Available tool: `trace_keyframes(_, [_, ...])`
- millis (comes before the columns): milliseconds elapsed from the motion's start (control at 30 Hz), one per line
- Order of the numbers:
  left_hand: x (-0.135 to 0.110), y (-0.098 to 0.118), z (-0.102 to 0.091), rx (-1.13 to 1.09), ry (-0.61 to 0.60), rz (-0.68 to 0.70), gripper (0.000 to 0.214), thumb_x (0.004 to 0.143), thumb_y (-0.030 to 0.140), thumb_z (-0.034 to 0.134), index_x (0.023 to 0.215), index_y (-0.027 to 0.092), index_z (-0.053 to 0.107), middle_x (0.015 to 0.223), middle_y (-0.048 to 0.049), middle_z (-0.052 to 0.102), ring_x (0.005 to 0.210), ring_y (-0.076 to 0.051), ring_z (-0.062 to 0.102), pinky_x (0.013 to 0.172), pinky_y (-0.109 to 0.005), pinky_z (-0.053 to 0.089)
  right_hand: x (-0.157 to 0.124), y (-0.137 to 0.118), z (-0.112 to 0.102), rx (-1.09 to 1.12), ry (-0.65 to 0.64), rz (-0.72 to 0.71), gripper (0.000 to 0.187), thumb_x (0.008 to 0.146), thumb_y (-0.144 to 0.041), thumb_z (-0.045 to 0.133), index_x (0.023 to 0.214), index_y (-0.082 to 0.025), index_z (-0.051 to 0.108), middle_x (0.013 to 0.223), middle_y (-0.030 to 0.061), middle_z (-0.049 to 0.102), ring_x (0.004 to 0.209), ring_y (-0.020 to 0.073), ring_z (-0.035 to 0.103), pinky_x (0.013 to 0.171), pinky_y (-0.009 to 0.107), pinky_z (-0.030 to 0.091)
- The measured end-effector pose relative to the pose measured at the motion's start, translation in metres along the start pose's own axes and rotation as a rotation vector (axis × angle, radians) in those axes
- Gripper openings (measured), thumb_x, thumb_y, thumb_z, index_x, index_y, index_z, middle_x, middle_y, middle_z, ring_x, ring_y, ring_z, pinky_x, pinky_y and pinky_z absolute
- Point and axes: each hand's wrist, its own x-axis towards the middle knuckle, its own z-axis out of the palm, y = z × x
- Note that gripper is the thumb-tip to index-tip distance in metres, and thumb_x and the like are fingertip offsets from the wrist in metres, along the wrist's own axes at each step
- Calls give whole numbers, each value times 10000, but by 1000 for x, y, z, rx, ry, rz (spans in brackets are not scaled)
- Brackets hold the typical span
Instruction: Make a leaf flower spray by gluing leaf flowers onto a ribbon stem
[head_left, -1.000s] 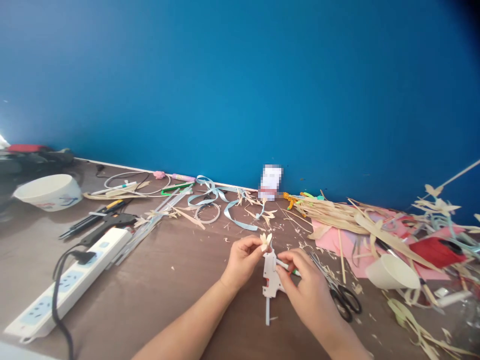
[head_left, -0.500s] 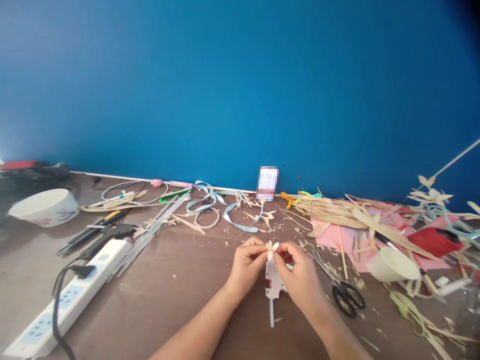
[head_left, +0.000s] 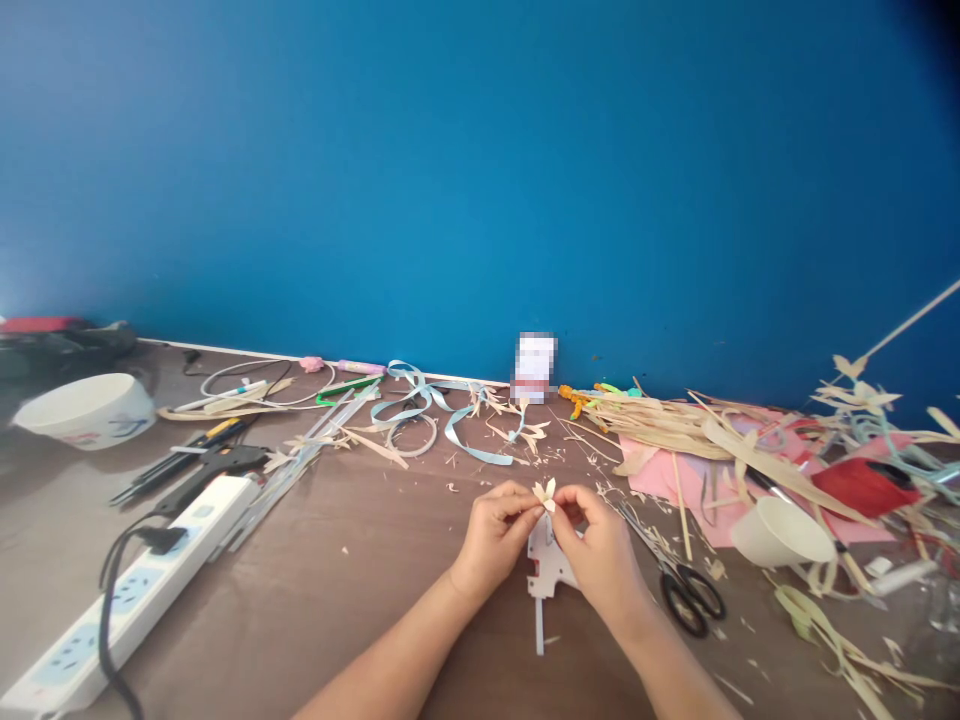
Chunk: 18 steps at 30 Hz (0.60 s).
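Between my two hands is a small cream flower (head_left: 547, 495) with pointed petals, apparently made of dried husk. My left hand (head_left: 496, 530) pinches it from the left, thumb and fingers pressed together. From the other side my right hand (head_left: 594, 535) pinches it too, its fingertips at the petals. A white hot glue gun (head_left: 546, 570) lies on the table just below the flower, partly hidden by my right hand, with a glue stick (head_left: 539, 628) poking out toward me. Black-handled scissors (head_left: 691, 598) rest to the right of my right hand.
On the left are a white power strip (head_left: 131, 590) with a black plug, a black glue gun (head_left: 217, 468) and a white bowl (head_left: 86, 410). Blue ribbon (head_left: 469, 448) curls near the wall. To the right, husk strips (head_left: 660, 425), pink paper (head_left: 637, 465) and a tipped cup (head_left: 780, 530) form clutter.
The flower has turned slightly between my fingertips, its petals now pointing differently. Both hands stay in nearly the same place, and the view has shifted a little.
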Motion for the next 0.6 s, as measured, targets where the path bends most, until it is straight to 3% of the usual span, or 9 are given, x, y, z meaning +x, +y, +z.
trace_keyframes(600, [-1,-5,2,144,102,72,113,744,125,568,727,145,677,677,-45,621,638,-123,566,597,-206,439,-7,0,4,64,2,-42,149,812,-202,456,795,-183,603,801,54,637,724,179,595,646,262,466])
